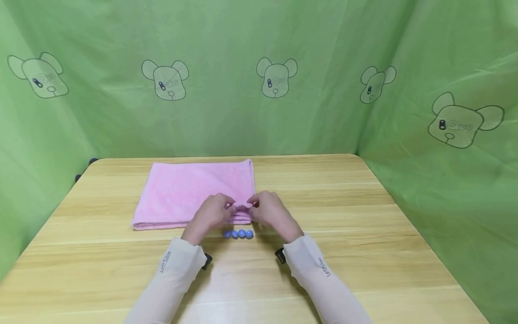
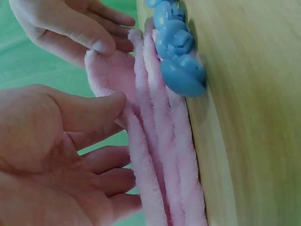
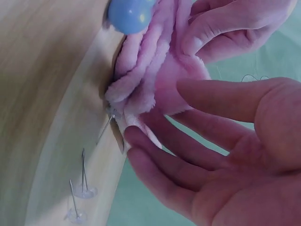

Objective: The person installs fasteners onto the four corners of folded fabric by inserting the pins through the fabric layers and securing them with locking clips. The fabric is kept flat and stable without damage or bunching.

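A folded pink plush cloth (image 1: pixel 194 189) lies on the table, its layers stacked at the near edge. My left hand (image 1: pixel 212 210) pinches the top layer's edge between thumb and fingers, near the right-hand corner. Close beside it, my right hand (image 1: pixel 272 210) holds the same lifted layer by its corner, thumb on the near side and fingers behind. Between the hands the layer gapes up from the folds below. Several blue round-headed caps (image 1: pixel 242 233) stand in a row in front of the cloth; the left wrist view shows small sockets on their undersides (image 2: pixel 181 42).
In the right wrist view, pins with clear round bases (image 3: pixel 85 190) stand points up on the wooden table (image 1: pixel 344 252), near the cloth's corner. Green curtains (image 1: pixel 226 126) with printed bear heads enclose the back and sides.
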A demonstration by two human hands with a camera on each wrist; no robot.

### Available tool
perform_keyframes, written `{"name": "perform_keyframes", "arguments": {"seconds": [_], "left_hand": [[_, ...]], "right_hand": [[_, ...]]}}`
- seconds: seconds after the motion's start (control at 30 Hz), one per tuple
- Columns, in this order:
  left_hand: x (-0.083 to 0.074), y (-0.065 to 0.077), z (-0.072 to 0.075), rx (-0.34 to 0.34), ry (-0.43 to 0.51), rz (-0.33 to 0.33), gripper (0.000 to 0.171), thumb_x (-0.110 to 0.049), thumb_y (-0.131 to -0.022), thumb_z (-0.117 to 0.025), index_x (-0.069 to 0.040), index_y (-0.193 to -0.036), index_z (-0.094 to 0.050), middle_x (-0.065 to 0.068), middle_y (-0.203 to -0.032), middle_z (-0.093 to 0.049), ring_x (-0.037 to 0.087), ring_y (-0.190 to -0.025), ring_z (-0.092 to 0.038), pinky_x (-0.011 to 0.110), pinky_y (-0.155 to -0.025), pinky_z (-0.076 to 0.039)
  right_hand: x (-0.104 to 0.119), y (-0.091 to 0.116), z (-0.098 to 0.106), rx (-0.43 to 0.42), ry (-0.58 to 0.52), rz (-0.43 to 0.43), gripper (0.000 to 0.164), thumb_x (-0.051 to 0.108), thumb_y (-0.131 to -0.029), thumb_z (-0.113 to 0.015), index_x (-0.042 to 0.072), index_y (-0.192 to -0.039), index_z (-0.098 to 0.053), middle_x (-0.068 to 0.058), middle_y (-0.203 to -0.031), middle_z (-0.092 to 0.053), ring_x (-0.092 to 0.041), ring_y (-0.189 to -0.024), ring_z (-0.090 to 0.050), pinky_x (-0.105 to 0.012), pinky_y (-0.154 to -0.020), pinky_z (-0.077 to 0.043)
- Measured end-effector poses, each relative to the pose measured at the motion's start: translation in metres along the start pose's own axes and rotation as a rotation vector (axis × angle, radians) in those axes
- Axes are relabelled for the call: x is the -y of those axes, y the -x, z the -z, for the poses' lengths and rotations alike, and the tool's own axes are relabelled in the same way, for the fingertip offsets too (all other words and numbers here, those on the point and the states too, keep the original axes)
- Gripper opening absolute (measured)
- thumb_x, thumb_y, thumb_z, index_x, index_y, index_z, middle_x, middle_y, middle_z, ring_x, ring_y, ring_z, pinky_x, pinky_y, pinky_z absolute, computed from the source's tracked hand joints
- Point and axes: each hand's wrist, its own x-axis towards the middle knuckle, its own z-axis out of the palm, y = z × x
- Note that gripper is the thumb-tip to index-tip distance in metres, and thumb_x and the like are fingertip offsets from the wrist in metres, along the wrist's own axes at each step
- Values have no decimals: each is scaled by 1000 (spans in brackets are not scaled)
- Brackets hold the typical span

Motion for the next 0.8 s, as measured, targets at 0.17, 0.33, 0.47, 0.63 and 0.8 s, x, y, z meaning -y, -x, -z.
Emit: {"name": "perform_keyframes", "arguments": {"seconds": [0.17, 0.33, 0.47, 0.63, 0.8], "left_hand": [[-2, 0, 0, -8, 17, 3, 13, -17, -95, -64, -7, -96, -72, -1, -67, -60, 16, -61, -53, 32, -59, -46], [-9, 0, 1, -49, 78, -51, 9, -19, -92, -69, -10, -93, -70, -1, -70, -61, 16, -63, -54, 32, -61, -47], [-13, 0, 0, -101, 145, -92, 8, -18, -90, -71, -12, -94, -71, 1, -72, -64, 16, -60, -54, 33, -58, -47], [-13, -2, -3, -242, 167, -113, 10, -21, -92, -69, -12, -92, -74, -3, -77, -69, 11, -63, -58, 32, -62, -51], [-12, -2, -3, -293, 185, -120, 10, -17, -90, -72, -11, -83, -74, -1, -72, -70, 9, -61, -59, 32, -62, -53]], "right_hand": [[-2, -2, 0, -65, -49, 41, 16, 7, -85, -70, 10, -100, -75, -4, -85, -71, -13, -66, -60, -28, -60, -54], [-3, -4, 0, -147, -110, 63, 12, 10, -86, -70, 11, -97, -76, -3, -85, -72, -12, -67, -62, -28, -60, -54], [-3, -6, 0, -218, -142, 63, 11, 13, -88, -69, 13, -96, -76, -1, -86, -72, -12, -70, -64, -30, -63, -55], [-4, -7, -2, -237, -162, 39, 11, 14, -89, -70, 14, -98, -76, 0, -87, -72, -11, -71, -64, -30, -64, -55], [-4, -7, -3, -237, -180, 22, 12, 14, -89, -71, 12, -99, -75, -1, -87, -72, -11, -70, -63, -29, -62, -55]]}}
